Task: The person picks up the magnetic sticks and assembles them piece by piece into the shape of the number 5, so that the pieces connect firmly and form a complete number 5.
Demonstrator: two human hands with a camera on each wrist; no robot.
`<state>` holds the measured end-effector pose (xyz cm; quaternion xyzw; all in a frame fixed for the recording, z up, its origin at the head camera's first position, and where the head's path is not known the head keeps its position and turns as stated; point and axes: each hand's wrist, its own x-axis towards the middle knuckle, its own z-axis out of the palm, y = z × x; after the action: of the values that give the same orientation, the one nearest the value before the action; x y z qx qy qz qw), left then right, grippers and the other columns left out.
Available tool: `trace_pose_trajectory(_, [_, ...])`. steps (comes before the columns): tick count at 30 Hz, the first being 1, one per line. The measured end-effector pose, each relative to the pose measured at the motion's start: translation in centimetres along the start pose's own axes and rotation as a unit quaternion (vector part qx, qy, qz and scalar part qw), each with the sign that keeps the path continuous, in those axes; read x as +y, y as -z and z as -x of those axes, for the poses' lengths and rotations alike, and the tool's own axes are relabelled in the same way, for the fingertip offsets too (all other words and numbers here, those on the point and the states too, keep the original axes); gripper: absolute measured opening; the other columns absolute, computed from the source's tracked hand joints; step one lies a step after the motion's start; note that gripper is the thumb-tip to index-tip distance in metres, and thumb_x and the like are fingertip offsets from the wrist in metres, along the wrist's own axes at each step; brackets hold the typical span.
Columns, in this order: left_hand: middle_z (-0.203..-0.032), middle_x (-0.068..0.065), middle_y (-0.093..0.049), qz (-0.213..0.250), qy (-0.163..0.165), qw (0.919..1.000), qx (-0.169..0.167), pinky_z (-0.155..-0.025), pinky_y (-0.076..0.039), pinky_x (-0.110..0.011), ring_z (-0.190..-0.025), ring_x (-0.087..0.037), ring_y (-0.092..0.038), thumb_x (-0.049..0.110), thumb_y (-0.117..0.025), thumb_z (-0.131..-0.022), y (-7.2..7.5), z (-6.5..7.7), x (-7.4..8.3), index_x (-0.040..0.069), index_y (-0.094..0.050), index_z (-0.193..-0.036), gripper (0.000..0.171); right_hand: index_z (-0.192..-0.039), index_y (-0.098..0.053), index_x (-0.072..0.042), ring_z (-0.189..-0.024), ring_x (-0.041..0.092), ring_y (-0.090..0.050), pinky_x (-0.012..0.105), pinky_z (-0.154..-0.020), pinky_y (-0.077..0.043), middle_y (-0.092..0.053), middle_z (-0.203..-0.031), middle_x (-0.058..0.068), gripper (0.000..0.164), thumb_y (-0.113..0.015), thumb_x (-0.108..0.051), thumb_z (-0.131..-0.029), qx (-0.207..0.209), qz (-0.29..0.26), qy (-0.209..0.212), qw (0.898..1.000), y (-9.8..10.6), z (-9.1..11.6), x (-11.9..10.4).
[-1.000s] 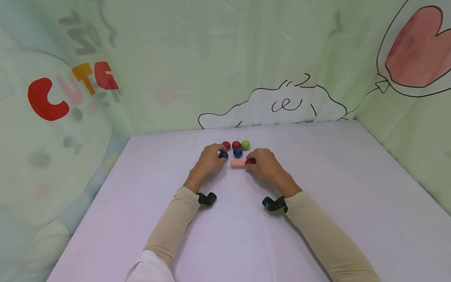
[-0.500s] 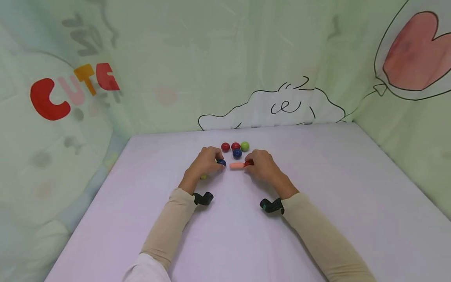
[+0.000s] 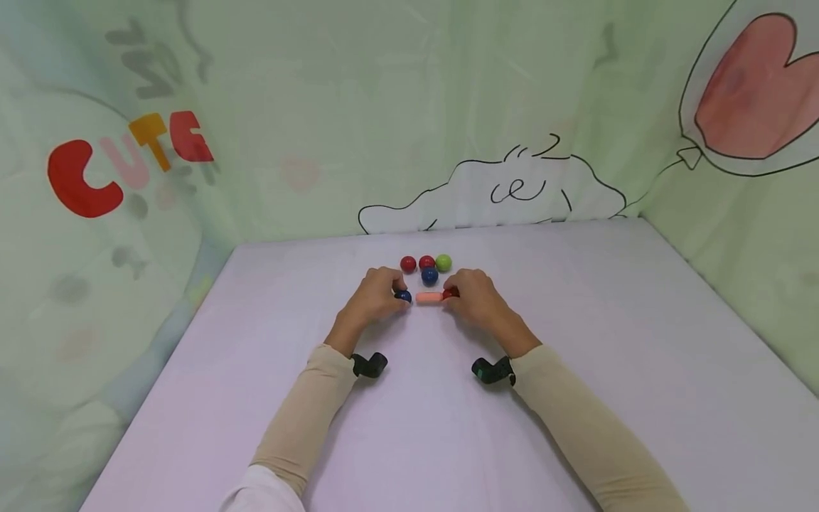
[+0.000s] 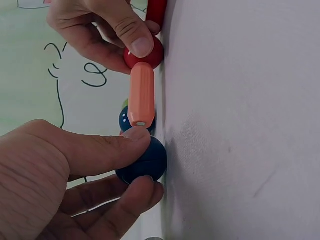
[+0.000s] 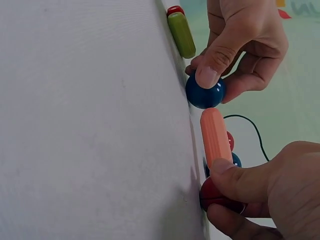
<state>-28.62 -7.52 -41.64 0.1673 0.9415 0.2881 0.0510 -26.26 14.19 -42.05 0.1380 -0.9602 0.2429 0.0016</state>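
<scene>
My left hand (image 3: 379,295) pinches a glossy blue ball (image 4: 150,162) between thumb and fingers, low at the table surface. Opposite it, my right hand (image 3: 476,297) pinches a red ball (image 5: 212,194). From that red ball a ribbed orange rod (image 3: 429,297) points at the blue ball; its free end shows a grey metal-like dot in the left wrist view. A narrow gap lies between rod and blue ball in the head view. Just behind stand two red balls (image 3: 408,264), a green ball (image 3: 443,262) and another blue ball (image 3: 429,276).
Past my left hand, in the right wrist view, lies a green rod (image 5: 181,35) with a red piece (image 5: 175,10) behind it. A red bar (image 4: 156,12) shows beyond my right hand. The pale table (image 3: 435,427) ends at a printed curtain (image 3: 307,128).
My left hand has drawn the blue ball back toward me, level with the orange rod, uncovering the rear red ball. My right hand has barely moved.
</scene>
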Motion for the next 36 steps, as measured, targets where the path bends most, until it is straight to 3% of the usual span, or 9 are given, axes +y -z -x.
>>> trace_pose_trajectory(8, [-0.091, -0.003, -0.068, 0.002, -0.023, 0.9997, 0.003, -0.085, -0.048, -0.037, -0.094, -0.023, -0.054, 0.010, -0.084, -0.081, -0.32, -0.13, 0.47, 0.007, -0.071, -0.095, 0.019, -0.114, -0.075, -0.002, -0.086, 0.025, -0.057, 0.036, -0.077, -0.050, -0.068, -0.098, 0.012, 0.028, -0.079, -0.014, -0.089, 0.006, 0.018, 0.002, 1.000, 0.11, -0.13, -0.27])
trace_pose_trajectory(20, [-0.093, -0.003, -0.067, 0.007, -0.005, 0.9999, 0.012, -0.085, -0.049, -0.037, -0.095, -0.023, -0.053, 0.010, -0.084, -0.083, -0.65, 0.01, 0.71, 0.007, -0.071, -0.097, 0.020, -0.115, -0.074, -0.001, -0.086, 0.024, -0.057, 0.037, -0.078, -0.051, -0.068, -0.099, 0.012, 0.029, -0.078, -0.013, -0.089, -0.004, 0.007, 0.000, 1.000, 0.16, -0.26, 0.05])
trace_pose_trajectory(36, [-0.092, -0.003, -0.066, -0.003, -0.014, 0.9999, 0.008, -0.082, -0.050, -0.036, -0.091, -0.022, -0.056, 0.013, -0.082, -0.085, -0.84, 0.15, 0.60, 0.009, -0.068, -0.096, 0.019, -0.117, -0.073, -0.001, -0.089, 0.025, -0.057, 0.039, -0.082, -0.052, -0.069, -0.101, 0.012, 0.031, -0.078, -0.015, -0.090, -0.002, -0.005, -0.012, 1.000, -0.05, -0.12, 0.11])
